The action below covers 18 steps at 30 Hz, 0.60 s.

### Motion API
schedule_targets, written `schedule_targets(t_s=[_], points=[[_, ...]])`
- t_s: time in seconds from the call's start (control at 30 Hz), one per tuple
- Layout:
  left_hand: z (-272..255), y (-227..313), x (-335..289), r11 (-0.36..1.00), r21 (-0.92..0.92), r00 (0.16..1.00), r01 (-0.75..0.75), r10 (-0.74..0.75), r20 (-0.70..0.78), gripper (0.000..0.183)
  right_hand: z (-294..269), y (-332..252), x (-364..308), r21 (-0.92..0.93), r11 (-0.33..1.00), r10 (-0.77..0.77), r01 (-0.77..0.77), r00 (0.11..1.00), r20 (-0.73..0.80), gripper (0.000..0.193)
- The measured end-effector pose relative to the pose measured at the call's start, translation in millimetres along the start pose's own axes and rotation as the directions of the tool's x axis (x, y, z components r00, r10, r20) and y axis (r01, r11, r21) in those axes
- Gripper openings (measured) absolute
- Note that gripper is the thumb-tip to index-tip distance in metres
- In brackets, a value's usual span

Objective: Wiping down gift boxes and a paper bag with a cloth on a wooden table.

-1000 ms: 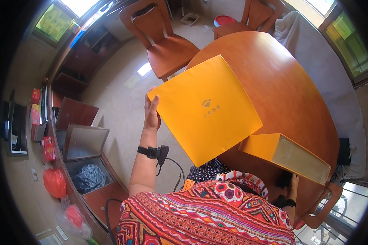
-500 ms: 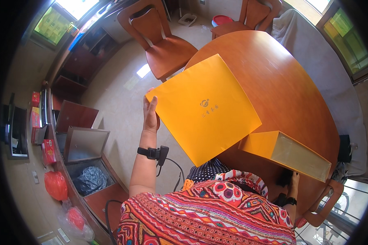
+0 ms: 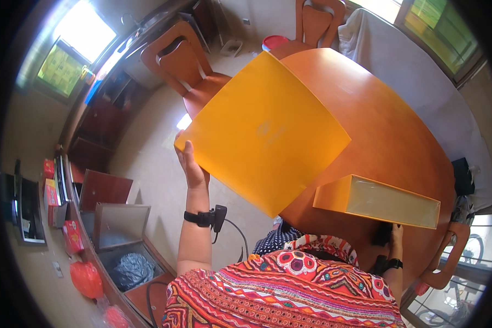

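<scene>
My left hand [image 3: 193, 167] grips the left corner of a large square yellow box lid [image 3: 268, 164], thumb on the near side. The lid is raised and tilted, with a small grey emblem on its broad face. At the right, my right hand [image 3: 397, 238] is at the near edge of a yellow box [image 3: 332, 198] that shows a long pale face. Its fingers are mostly hidden by the box edge. This box is over the near right part of the wooden table [image 3: 388, 120], apart from the lid.
Wooden chairs [image 3: 183, 63] stand beyond the table, and another chair [image 3: 448, 257] is at the near right. To the left, an open cabinet compartment [image 3: 123, 210] holds a grey plastic bag [image 3: 134, 270]. A red bag [image 3: 86, 280] lies beside it. A cable [image 3: 238, 232] hangs from my left wrist.
The lid has tilted, and its face looks darker with the emblem fainter. My left hand has shifted slightly left and down in view. The box at my right hand lies more level.
</scene>
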<state>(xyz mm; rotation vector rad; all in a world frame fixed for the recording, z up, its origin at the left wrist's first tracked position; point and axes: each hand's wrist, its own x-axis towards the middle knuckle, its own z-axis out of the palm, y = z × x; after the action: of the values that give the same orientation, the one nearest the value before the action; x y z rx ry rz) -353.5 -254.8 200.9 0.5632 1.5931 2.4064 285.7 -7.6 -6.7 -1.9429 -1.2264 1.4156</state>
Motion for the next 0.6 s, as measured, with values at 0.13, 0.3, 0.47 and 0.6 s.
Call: schedule_targets(t_s=[0.13, 0.3, 0.47, 0.6], points=[[1.0, -1.6, 6.2, 0.999, -0.045, 0.999, 0.017, -0.016, 0.032, 0.043, -1.1, -5.7, -1.4, -0.007, 1.000, -0.003, 0.003, 1.000, 0.003, 0.072], [4.5, -2.0, 7.2, 0.998, -0.011, 0.998, 0.064, -0.063, 0.020, 0.043, -3.6, -6.3, 0.3, -0.024, 1.000, -0.002, 0.003, 1.000, 0.008, 0.072], [-0.2, -6.2, 6.8, 0.997, 0.053, 0.998, 0.062, -0.063, 0.008, 0.045, -4.8, -5.9, 2.0, -0.041, 0.999, 0.000, 0.001, 1.000, 0.017, 0.072], [-1.8, -6.2, 6.3, 0.995, 0.076, 0.998, 0.064, -0.065, 0.011, 0.046, -4.7, -7.4, 1.1, -0.052, 0.999, 0.001, 0.001, 1.000, 0.022, 0.072]])
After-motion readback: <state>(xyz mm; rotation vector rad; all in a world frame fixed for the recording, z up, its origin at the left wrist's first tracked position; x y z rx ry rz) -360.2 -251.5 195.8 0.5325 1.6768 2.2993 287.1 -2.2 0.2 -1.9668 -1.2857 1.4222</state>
